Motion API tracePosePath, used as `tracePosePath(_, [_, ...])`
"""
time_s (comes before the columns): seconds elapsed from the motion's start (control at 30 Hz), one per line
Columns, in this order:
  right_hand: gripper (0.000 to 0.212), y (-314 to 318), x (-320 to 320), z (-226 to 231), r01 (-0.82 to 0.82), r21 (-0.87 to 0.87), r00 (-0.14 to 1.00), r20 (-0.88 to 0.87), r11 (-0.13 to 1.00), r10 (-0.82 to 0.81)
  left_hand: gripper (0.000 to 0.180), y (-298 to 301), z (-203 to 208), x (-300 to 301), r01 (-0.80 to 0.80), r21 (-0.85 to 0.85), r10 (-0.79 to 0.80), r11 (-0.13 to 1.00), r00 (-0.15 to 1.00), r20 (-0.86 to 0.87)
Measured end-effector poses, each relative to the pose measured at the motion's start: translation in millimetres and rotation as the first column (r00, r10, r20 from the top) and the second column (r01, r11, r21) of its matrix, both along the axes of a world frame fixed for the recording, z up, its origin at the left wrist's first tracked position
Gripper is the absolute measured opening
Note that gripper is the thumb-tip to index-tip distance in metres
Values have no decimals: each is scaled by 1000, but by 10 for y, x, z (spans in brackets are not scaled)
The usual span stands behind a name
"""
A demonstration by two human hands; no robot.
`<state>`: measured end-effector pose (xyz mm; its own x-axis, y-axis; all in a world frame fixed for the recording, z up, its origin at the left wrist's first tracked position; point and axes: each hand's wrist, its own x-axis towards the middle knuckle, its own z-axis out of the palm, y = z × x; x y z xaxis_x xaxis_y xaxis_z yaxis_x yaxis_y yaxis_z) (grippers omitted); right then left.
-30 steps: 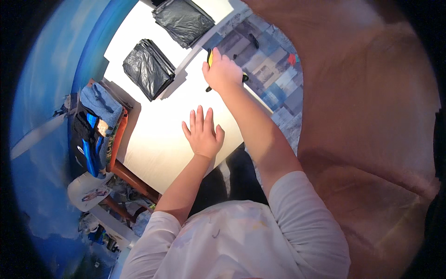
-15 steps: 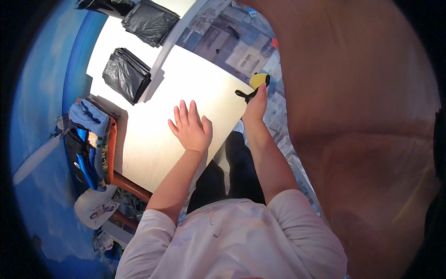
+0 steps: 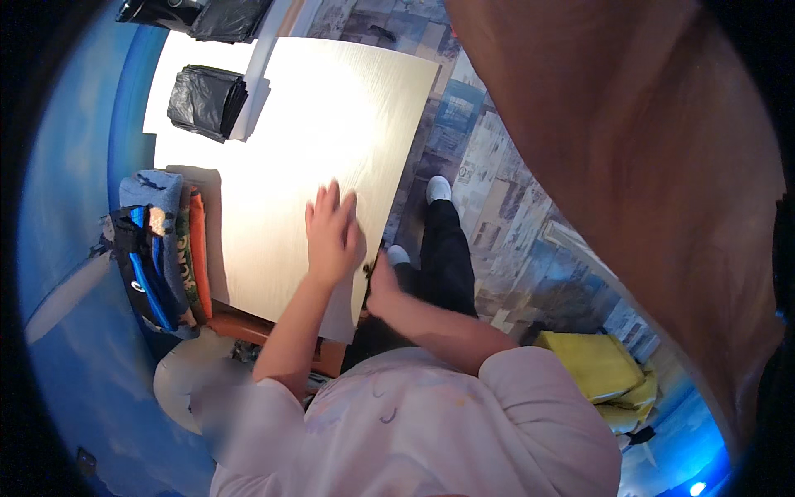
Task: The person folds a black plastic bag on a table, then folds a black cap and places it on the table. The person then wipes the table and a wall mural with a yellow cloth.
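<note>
My left hand (image 3: 331, 236) reaches over the pale wooden tabletop (image 3: 298, 124) with its fingers stretched out. I cannot tell whether it rests on the surface or hovers just above it. Close by, at the table's near right edge, my right hand (image 3: 383, 282) is curled and slightly blurred. A small black part (image 3: 368, 269) shows beside its fingers, probably the strap of the yellow-and-black thing seen earlier; the yellow part is hidden now.
Folded black plastic bags (image 3: 207, 101) lie at the table's far left, with another black stack (image 3: 232, 16) beyond. Folded clothes (image 3: 153, 199) are piled at the left. A yellow folded cloth or bag (image 3: 592, 364) sits lower right. A large brown surface (image 3: 662, 166) fills the right side.
My right hand has come from the table's right corner to its near edge, beside my left hand. The yellow part has dropped from sight. The view has shifted, showing more floor and both shoes.
</note>
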<state>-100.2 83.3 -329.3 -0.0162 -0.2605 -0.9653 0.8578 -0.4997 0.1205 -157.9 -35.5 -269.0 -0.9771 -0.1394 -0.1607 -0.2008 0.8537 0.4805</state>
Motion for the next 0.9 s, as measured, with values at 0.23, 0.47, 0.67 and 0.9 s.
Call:
tracePosePath(0.23, [66,27,-1362,-78,243,-79,862,-440,967,-252,57,-71,-76,1509,192,-250,-216,949,974,-71])
tracePosePath(0.47, [69,-96,329,-339,244,-175,940,-198,954,-277,57,-28,-77,1483,174,-279,-201,944,977,-73])
tracePosePath(0.67, [69,-190,1135,662,78,-12,980,186,997,-74,55,-97,-142,1535,177,-206,-205,963,970,-128])
tracePosePath(0.9, [57,-132,1425,185,-162,141,987,25,977,160,51,-126,-142,1555,170,-187,-204,967,962,-182])
